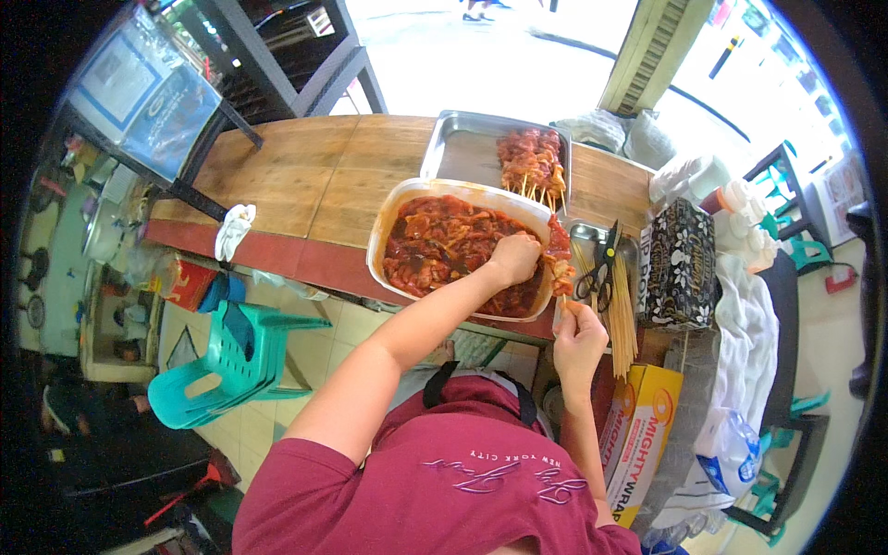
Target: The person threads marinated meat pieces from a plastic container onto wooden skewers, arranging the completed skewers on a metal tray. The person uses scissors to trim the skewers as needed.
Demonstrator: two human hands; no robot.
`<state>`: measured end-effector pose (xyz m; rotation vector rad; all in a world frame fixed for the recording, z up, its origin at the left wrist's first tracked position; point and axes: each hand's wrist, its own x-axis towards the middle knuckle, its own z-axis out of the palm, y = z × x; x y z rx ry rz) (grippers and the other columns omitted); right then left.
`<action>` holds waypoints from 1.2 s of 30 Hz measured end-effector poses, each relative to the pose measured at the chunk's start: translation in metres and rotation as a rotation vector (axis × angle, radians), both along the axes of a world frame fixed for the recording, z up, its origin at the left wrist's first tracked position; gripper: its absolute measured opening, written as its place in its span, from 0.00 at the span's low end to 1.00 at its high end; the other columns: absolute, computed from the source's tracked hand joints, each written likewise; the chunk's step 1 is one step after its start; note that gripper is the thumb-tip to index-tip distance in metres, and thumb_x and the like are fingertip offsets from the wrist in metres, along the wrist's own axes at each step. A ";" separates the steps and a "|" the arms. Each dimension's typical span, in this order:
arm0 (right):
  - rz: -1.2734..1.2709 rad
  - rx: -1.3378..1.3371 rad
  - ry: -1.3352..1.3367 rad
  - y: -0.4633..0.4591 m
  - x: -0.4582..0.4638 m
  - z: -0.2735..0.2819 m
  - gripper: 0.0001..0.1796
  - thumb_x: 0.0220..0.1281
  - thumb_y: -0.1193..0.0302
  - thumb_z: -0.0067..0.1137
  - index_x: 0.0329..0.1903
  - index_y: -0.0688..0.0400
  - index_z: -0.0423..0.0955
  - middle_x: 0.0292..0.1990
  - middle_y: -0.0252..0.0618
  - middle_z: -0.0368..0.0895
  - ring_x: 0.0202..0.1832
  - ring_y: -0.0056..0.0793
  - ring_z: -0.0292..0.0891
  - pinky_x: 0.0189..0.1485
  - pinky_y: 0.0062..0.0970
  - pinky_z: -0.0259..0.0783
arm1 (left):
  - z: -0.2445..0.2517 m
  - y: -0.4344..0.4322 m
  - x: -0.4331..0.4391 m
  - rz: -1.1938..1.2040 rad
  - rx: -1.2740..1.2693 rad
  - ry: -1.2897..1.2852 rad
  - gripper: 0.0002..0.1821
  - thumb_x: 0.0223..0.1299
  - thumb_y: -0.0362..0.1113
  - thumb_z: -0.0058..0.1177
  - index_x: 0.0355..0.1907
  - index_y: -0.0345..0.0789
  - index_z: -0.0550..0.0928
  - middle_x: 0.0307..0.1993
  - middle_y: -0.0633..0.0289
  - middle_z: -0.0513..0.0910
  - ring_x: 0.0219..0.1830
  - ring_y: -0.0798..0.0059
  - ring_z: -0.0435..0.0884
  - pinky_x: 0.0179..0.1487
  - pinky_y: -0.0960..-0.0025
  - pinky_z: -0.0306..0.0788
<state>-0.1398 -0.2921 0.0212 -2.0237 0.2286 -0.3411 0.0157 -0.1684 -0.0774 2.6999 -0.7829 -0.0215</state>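
Note:
My left hand (pixel 517 257) reaches into a white plastic tub (pixel 376 243) of red marinated meat pieces (pixel 444 243), close to its right wall. Its fingertips are curled and partly hidden, so what they grip cannot be seen. Just outside the tub's right side, my right hand (pixel 581 336) pinches the lower end of a bamboo skewer threaded with meat (pixel 558 260). Behind the tub, a steel tray (pixel 461 152) holds a pile of loaded meat skewers (pixel 531 163) at its right end. Bare bamboo skewers (pixel 622 312) and black-handled scissors (pixel 603 270) lie on a smaller steel tray (pixel 628 246) to the right.
A black floral tissue box (pixel 680 263) stands right of the skewers. Yellow cling wrap boxes (pixel 645 437) sit nearer my body. White cloth (pixel 742 333) and sauce bottles (pixel 735 198) line the far right. Stacked green plastic chairs (pixel 229 368) stand left, below the wooden table (pixel 291 180).

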 end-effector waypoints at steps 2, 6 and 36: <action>0.001 -0.029 0.018 -0.003 -0.001 0.000 0.07 0.62 0.79 0.51 0.37 0.69 0.77 0.17 0.39 0.74 0.21 0.22 0.70 0.26 0.25 0.66 | -0.002 0.000 0.002 0.008 0.083 0.037 0.06 0.43 0.31 0.57 0.27 0.33 0.83 0.32 0.48 0.83 0.38 0.53 0.83 0.48 0.57 0.76; -0.019 0.000 0.006 -0.007 -0.005 -0.002 0.06 0.60 0.80 0.51 0.36 0.69 0.77 0.18 0.40 0.74 0.22 0.24 0.71 0.26 0.25 0.66 | 0.003 0.017 0.003 0.081 -0.160 0.035 0.09 0.45 0.35 0.59 0.29 0.33 0.85 0.29 0.48 0.83 0.36 0.51 0.83 0.45 0.57 0.76; 0.161 0.067 0.111 0.013 -0.008 -0.003 0.06 0.62 0.80 0.51 0.36 0.68 0.77 0.18 0.36 0.73 0.22 0.18 0.67 0.25 0.22 0.64 | 0.054 0.173 -0.016 0.474 0.107 -0.072 0.13 0.47 0.37 0.60 0.36 0.34 0.85 0.33 0.47 0.84 0.38 0.55 0.83 0.45 0.62 0.76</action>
